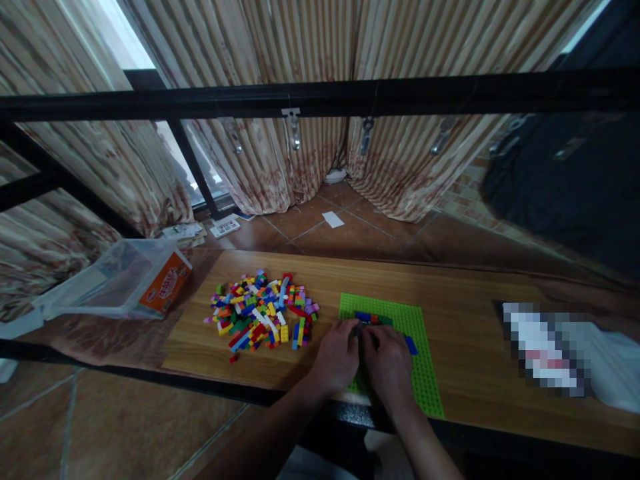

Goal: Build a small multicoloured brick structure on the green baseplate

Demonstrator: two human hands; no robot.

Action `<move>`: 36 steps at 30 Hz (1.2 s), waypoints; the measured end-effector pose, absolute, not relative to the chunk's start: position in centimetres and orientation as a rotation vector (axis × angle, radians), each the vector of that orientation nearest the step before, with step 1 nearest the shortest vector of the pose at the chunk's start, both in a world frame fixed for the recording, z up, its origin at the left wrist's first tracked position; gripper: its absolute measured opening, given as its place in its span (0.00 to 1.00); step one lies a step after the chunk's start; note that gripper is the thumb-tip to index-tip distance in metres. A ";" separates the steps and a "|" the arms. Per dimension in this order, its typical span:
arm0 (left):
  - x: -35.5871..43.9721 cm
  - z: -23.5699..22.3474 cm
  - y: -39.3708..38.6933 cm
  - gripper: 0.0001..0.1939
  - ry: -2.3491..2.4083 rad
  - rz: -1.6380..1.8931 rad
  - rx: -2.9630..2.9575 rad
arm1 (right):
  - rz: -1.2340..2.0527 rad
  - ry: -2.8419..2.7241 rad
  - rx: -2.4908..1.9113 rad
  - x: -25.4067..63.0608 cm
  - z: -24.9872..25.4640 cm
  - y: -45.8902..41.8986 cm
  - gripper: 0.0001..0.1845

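Observation:
My left hand [339, 357] and my right hand [389, 363] are close together over a green studded baseplate [426, 383]. Both have their fingers bent inward, with fingertips meeting around a small dark piece that they mostly cover; its kind does not show clearly. Just beyond the fingertips, a row of toy building bricks [367, 317] in blue, orange and green sits on the plate. More blue bricks [411, 345] show to the right of my right hand. The plate's near left part lies hidden under my hands.
Left of the plate, a heap of mixed coloured bricks [267, 317] covers part of the wooden tabletop [475, 333]. A clear plastic box [120, 280] with an orange label lies at the far left. A blurred-out item [543, 353] is at the right. A black rail [320, 99] crosses behind.

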State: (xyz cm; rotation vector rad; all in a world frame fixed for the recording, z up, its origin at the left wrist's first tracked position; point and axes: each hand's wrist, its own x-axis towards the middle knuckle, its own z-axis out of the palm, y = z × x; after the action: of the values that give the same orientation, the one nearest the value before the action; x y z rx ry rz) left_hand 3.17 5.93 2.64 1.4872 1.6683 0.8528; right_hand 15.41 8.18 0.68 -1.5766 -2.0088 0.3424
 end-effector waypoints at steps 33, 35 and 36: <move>2.6 1.9 5.6 0.27 1.597 0.939 1.349 | 0.288 -1.979 -1.591 16.0 0.5 7.9 0.17; 2.3 2.1 6.3 0.27 1.650 0.922 1.341 | 0.305 -1.968 -1.594 16.1 0.7 8.1 0.17; 2.1 2.2 6.7 0.26 1.685 0.904 1.343 | 0.315 -1.968 -1.594 16.2 0.8 8.2 0.17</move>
State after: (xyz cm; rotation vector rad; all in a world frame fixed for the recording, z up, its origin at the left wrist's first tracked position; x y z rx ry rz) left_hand 2.10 6.72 2.16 1.3428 1.6847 0.9041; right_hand 16.17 8.23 0.82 -1.5944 -1.9680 0.3150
